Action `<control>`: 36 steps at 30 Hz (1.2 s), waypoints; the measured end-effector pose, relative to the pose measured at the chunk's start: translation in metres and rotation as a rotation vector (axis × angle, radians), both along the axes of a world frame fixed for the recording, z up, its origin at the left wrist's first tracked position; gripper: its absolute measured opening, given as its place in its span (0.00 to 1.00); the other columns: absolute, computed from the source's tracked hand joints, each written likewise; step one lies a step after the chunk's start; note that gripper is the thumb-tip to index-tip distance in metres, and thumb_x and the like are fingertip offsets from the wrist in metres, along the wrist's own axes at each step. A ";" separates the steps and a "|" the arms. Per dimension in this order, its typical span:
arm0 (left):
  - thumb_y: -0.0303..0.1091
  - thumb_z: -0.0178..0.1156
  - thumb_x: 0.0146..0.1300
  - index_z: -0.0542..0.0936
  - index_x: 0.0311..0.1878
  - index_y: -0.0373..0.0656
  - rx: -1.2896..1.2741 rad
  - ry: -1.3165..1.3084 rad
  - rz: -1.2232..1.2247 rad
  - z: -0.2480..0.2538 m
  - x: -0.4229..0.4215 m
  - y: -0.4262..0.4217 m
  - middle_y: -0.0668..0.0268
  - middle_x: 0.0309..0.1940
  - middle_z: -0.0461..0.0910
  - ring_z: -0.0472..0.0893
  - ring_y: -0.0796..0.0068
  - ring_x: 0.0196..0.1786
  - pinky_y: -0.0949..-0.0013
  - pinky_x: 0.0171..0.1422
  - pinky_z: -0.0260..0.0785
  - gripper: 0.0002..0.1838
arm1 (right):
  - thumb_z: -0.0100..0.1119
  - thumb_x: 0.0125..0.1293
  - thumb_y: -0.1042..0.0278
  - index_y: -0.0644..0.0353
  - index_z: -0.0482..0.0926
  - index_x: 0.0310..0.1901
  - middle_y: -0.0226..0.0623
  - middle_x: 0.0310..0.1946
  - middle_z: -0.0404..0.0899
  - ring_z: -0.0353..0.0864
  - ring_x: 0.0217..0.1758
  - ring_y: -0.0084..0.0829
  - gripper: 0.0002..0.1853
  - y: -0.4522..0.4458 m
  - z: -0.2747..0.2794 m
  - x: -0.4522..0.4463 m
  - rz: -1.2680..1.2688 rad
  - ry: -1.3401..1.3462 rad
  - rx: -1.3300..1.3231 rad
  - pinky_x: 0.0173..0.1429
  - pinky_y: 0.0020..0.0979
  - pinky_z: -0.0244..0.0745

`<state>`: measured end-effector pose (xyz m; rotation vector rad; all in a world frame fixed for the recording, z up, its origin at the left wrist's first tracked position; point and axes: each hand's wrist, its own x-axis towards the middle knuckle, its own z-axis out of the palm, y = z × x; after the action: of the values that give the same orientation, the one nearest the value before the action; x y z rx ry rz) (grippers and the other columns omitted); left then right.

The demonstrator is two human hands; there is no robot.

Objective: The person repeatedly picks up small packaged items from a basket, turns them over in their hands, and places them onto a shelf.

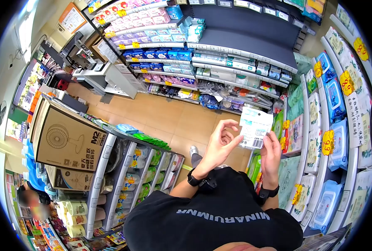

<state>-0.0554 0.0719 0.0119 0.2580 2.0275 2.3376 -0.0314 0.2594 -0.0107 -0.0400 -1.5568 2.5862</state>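
A small white hang packet point(255, 127) with printed text, a barcode and a hole near its top is held up in front of my chest. My right hand point(271, 157) grips its lower right edge between thumb and fingers. My left hand point(221, 144) is at the packet's left side, fingers bent and apart, with the thumb tip close to the packet's left edge. Whether that thumb touches the packet I cannot tell. Dark bands are on both wrists.
Shelves of packaged paper goods point(152, 54) stand ahead. On the right, shelves hold blue wipes packs point(335, 100) and tissue packs. At left, a fan carton point(69, 136) tops a shelf unit point(110, 180). Tiled floor point(169, 121) lies between. A person point(33, 198) is at far left.
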 end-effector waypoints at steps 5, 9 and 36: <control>0.26 0.67 0.64 0.80 0.53 0.40 -0.205 0.236 0.035 -0.005 -0.003 -0.002 0.67 0.49 0.75 0.76 0.85 0.37 0.81 0.39 0.69 0.15 | 0.48 0.77 0.71 0.71 0.70 0.61 0.38 0.52 0.80 0.79 0.54 0.22 0.16 0.001 -0.001 0.001 0.030 0.027 0.014 0.59 0.25 0.72; 0.25 0.67 0.64 0.83 0.51 0.42 -0.281 0.273 0.022 -0.008 -0.004 -0.002 0.67 0.50 0.77 0.79 0.82 0.40 0.79 0.40 0.70 0.13 | 0.49 0.76 0.71 0.71 0.69 0.62 0.40 0.54 0.79 0.78 0.57 0.25 0.18 -0.003 0.003 0.001 0.061 0.051 0.037 0.64 0.28 0.70; 0.39 0.56 0.76 0.83 0.45 0.38 0.118 -0.147 -0.132 -0.017 0.000 -0.007 0.81 0.25 0.67 0.60 0.91 0.28 0.78 0.31 0.52 0.13 | 0.58 0.71 0.72 0.67 0.71 0.59 0.36 0.49 0.79 0.76 0.45 0.18 0.17 -0.002 0.000 0.001 0.007 0.048 0.266 0.46 0.20 0.71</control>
<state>-0.0551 0.0651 -0.0048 0.2095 1.7555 2.3236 -0.0301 0.2573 -0.0106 0.0521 -1.8698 2.3431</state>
